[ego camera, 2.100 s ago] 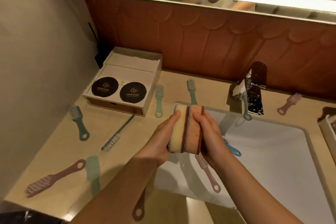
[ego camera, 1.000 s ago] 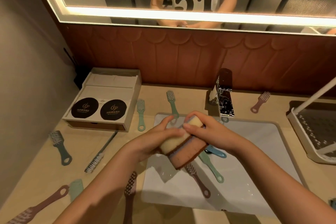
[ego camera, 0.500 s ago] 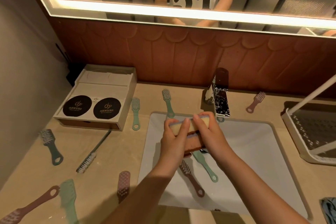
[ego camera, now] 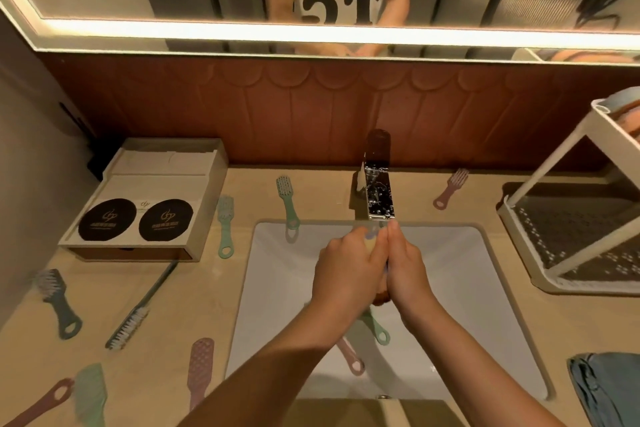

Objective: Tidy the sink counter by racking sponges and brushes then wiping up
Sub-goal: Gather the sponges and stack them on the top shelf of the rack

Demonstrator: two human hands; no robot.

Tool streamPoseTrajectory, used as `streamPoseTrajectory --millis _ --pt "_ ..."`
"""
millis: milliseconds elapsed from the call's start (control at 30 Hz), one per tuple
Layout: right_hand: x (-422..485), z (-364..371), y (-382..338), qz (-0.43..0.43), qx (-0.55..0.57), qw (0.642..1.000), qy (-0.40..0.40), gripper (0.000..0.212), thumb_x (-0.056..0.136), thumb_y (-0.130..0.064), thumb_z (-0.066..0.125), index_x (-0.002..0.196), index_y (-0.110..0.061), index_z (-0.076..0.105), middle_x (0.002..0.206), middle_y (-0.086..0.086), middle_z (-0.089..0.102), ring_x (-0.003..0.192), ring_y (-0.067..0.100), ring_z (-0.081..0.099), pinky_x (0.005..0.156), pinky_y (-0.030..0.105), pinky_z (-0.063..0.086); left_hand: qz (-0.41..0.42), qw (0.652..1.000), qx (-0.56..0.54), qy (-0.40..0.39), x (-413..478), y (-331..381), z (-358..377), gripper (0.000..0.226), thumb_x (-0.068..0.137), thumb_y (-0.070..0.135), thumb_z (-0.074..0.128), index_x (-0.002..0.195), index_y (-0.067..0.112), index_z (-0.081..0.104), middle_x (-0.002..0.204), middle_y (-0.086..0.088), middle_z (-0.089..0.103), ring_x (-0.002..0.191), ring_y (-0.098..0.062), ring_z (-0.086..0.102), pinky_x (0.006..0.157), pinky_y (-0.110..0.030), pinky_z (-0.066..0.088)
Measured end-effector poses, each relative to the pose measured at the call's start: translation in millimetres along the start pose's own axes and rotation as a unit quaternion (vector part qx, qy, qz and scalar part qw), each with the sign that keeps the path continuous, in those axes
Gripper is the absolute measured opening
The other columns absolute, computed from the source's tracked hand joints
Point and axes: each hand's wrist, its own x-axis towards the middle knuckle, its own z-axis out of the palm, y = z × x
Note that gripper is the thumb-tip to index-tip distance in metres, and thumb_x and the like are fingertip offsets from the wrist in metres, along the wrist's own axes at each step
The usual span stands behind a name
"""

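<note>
My left hand (ego camera: 348, 272) and my right hand (ego camera: 405, 270) squeeze a stack of sponges (ego camera: 381, 296) between them over the white sink (ego camera: 478, 288), just under the chrome faucet (ego camera: 379, 194). The hands hide nearly all of the sponges; only a brown edge and a pale tip show. Two brushes lie in the basin below my arms, a green brush (ego camera: 377, 331) and a pink brush (ego camera: 351, 359). A white two-tier rack (ego camera: 554, 274) stands at the right, with a sponge on its top shelf.
Several small brushes lie scattered on the beige counter (ego camera: 180, 305), left of the sink and beside the faucet. A white box (ego camera: 207, 215) with two black discs sits back left. A blue cloth (ego camera: 606, 388) lies at the front right.
The hands have turned the sponge stack from flat to edge-on and pressed closer together around it, moving slightly toward the faucet. My view has tilted up and right, revealing the rack and cloth.
</note>
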Motion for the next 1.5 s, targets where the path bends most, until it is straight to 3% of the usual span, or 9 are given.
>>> streamPoseTrajectory --millis 133,400,633,733,933,1100,1267,1400,1500 --pt "5.9 -22.9 2.5 0.017 0.03 0.999 0.012 0.048 0.099 -0.038 0.028 0.077 -0.02 0.066 0.074 0.0 0.068 0.07 0.007 0.062 0.052 0.008 0.045 0.024 0.999 0.024 -0.012 6.1 14.2 20.9 0.051 0.094 0.051 0.031 0.092 0.014 0.065 0.083 -0.008 0.069 0.078 -0.025 0.063 0.071 -0.039 0.051" --pt "15.8 -82.9 7.4 0.025 0.053 0.998 0.035 0.044 0.099 -0.027 0.036 0.066 -0.019 0.064 0.064 0.0 0.064 0.062 0.011 0.059 0.057 0.023 0.043 0.054 0.998 0.04 -0.018 2.3 64.3 60.7 0.042 0.097 0.04 0.036 0.085 0.007 0.059 0.084 -0.015 0.066 0.078 -0.03 0.06 0.063 -0.034 0.04" --pt "26.5 -134.2 5.3 0.016 0.05 0.998 0.022 0.061 0.095 -0.016 0.041 0.035 -0.023 0.047 0.034 -0.009 0.046 0.041 0.002 0.042 0.05 0.026 0.031 0.083 0.994 0.065 0.005 2.0 105.8 88.9 0.035 0.096 0.035 0.037 0.078 0.011 0.054 0.081 -0.015 0.064 0.077 -0.032 0.058 0.06 -0.032 0.031" --pt "30.7 -151.7 -1.0 -0.014 0.042 0.999 0.017 0.05 0.095 -0.018 0.041 0.046 -0.022 0.049 0.038 -0.009 0.05 0.05 0.008 0.047 0.053 0.026 0.035 0.114 0.991 0.068 0.034 3.1 122.5 95.7 0.031 0.097 0.032 0.039 0.071 0.016 0.043 0.068 -0.01 0.056 0.068 -0.031 0.054 0.058 -0.032 0.029" --pt "33.4 -185.2 -23.4 -0.067 0.026 0.997 -0.042 0.044 0.099 -0.032 0.034 0.064 -0.018 0.057 0.058 -0.007 0.059 0.06 0.006 0.057 0.058 0.021 0.042 0.153 0.979 0.1 0.088 7.6 151.1 97.7 0.04 0.095 0.045 0.032 0.077 0.014 0.049 0.07 -0.008 0.058 0.07 -0.029 0.054 0.06 -0.036 0.033" --pt "36.8 -225.6 -49.6 -0.114 -0.025 0.985 -0.126 0.021 0.095 -0.037 0.041 0.109 -0.025 0.049 0.096 -0.008 0.058 0.093 0.01 0.058 0.08 0.024 0.046 0.065 0.991 -0.029 0.116 22.3 170.8 80.3 0.039 0.082 0.057 0.047 0.077 0.018 0.052 0.066 0.004 0.058 0.069 -0.012 0.057 0.058 -0.028 0.039" --pt "34.9 -259.3 -65.4 -0.127 -0.061 0.968 -0.208 0.083 0.082 -0.034 0.066 0.143 -0.044 0.01 0.131 -0.012 0.044 0.113 0.004 0.053 0.09 0.026 0.052 0.016 0.981 -0.177 0.073 34.3 189.9 66.1 0.042 0.074 0.058 0.055 0.095 0.022 0.058 0.084 0.007 0.062 0.077 -0.006 0.059 0.068 -0.025 0.046" --pt "34.2 -281.8 -82.4 -0.187 -0.043 0.974 -0.124 0.078 0.079 -0.03 0.07 0.143 -0.035 0.025 0.123 -0.007 0.054 0.099 0.002 0.063 0.083 0.024 0.055 -0.022 0.942 -0.331 -0.052 29.6 215.6 60.6 0.037 0.086 0.044 0.053 0.114 0.02 0.05 0.103 -0.006 0.062 0.079 -0.011 0.064 0.065 -0.032 0.057" --pt "31.3 -303.2 -95.0 -0.197 0.002 0.977 -0.087 0.075 0.076 -0.03 0.071 0.139 -0.036 0.032 0.115 -0.014 0.055 0.098 0.0 0.062 0.081 0.021 0.055 0.004 0.93 -0.351 -0.106 33.7 231.5 62.2 0.049 0.081 0.046 0.052 0.122 0.02 0.043 0.099 -0.006 0.063 0.081 -0.023 0.061 0.073 -0.041 0.05"
